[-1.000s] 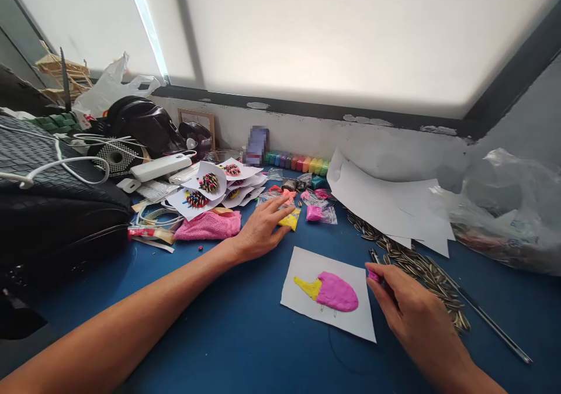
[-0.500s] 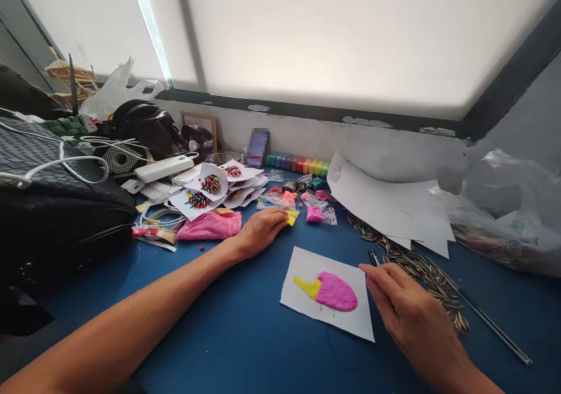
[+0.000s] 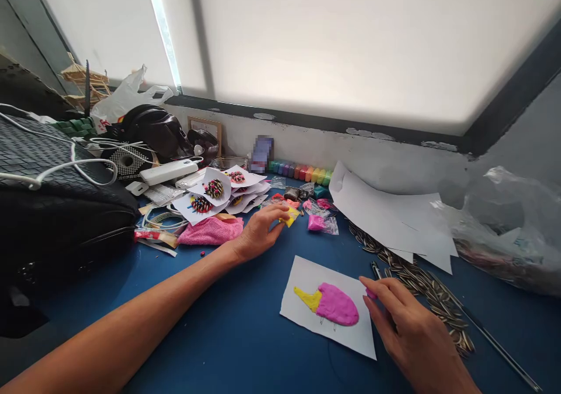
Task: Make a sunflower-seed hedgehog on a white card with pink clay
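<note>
My left hand (image 3: pixel 259 231) reaches over the blue table with its thumb and fingertips around a small bag of yellow clay (image 3: pixel 290 216). Between the thumb and forefinger of my right hand (image 3: pixel 405 318) is a small lump of purple clay (image 3: pixel 370 293). Just left of that hand lies a white paper card (image 3: pixel 302 265). It bears a flat purple clay body (image 3: pixel 337 305) joined to a yellow clay neck and head (image 3: pixel 308 299), with small legs drawn below. A bag of bright pink clay (image 3: pixel 316 223) rests right of my left hand.
Sunflower seeds (image 3: pixel 432 294) and a metal rod (image 3: pixel 495 338) lie at the right, beside white paper sheets (image 3: pixel 381 207) and a plastic bag (image 3: pixel 517 230). Seed-decorated paper cards (image 3: pixel 214 189), a pink cloth (image 3: pixel 210 230) and a black bag (image 3: pixel 65 218) occupy the left. Coloured clay blocks (image 3: pixel 302 172) line the wall.
My left thumb has spread from the fingers and more of the yellow bag shows. My right fingers have parted a little, revealing the purple lump. The view has tilted slightly upward.
</note>
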### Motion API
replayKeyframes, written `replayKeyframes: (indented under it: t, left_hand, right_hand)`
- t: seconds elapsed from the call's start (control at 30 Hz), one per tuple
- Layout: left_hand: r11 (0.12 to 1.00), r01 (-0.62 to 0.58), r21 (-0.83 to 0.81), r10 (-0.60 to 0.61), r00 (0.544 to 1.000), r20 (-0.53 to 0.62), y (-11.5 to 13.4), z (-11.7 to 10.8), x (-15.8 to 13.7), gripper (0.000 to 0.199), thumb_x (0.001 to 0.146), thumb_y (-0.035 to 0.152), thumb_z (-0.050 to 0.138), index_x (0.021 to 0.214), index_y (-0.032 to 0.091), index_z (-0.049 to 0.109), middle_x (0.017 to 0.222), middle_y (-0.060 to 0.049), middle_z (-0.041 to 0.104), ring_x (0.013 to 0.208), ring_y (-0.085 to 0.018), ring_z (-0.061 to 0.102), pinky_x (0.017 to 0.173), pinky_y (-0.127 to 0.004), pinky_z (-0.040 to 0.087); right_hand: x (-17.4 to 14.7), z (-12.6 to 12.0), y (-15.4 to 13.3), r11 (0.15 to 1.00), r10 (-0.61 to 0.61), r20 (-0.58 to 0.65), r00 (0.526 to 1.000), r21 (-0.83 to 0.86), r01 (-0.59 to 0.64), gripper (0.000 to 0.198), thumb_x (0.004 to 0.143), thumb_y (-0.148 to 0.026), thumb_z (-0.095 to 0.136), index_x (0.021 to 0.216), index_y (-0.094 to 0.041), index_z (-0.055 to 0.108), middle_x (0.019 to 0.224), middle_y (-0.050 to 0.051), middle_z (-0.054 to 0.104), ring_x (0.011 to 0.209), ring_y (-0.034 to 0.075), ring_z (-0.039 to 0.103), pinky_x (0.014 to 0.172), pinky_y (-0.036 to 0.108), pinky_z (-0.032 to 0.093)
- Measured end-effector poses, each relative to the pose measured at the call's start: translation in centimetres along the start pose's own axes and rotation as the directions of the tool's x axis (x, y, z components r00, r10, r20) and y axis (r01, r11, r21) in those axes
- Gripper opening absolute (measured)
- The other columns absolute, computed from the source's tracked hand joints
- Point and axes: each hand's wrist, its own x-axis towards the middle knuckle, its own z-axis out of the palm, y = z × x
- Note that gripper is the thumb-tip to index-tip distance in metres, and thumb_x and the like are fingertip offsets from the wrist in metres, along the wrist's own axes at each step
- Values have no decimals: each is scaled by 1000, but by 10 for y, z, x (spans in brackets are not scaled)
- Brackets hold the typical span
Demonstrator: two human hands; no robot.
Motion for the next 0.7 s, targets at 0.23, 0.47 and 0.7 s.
replayKeyframes:
  t: [0.23, 0.47, 0.7]
  left_hand:
    - [978, -103, 180, 58, 968, 242, 16, 16, 24, 27, 89, 13, 52, 109, 18, 69, 130, -9, 64, 129, -23, 52, 115, -44, 34]
    - [969, -45, 243, -51, 926, 374, 17, 58, 62, 40, 81, 21, 68, 120, 12, 63, 119, -16, 65, 112, -31, 61, 98, -44, 48]
    - [991, -7, 134, -33, 956, 293, 35, 39, 52, 50, 85, 19, 68, 133, 16, 54, 116, -9, 62, 103, -20, 60, 93, -33, 49]
  right_hand:
    - [3, -1, 0, 999, -5, -44, 999, 46, 7, 34, 103, -32, 35, 103, -18, 66, 85, 5, 70, 64, 11, 71, 53, 18, 53]
    - [2, -5, -3, 981, 88, 53, 995, 168, -96, 34, 101, -35, 39, 73, -24, 54, 59, -3, 58, 41, 9, 54, 40, 21, 40]
    - [5, -10, -5, 850, 321, 166, 933, 385, -361, 28, 97, -40, 41, 80, -24, 56, 65, 0, 62, 50, 12, 57, 46, 23, 43]
